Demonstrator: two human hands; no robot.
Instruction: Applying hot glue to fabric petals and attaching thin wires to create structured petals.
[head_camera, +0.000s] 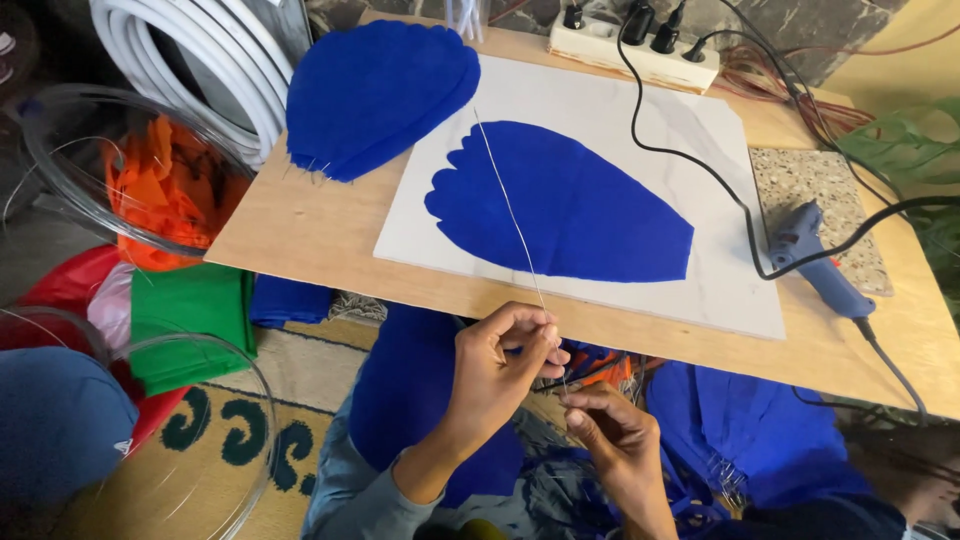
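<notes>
Where pinched, thin straight silver wire (510, 205)

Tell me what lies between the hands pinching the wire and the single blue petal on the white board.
In the head view, between the left hand and the blue petal lie only bare white board and the table's wooden edge; the wire crosses above them.

Scene evenly and brightly lit by soft daylight, faint shadows cast toward 6 o'clock, slight glare on white board (700, 200), wide-angle bending seen at edges, corners softened.
</notes>
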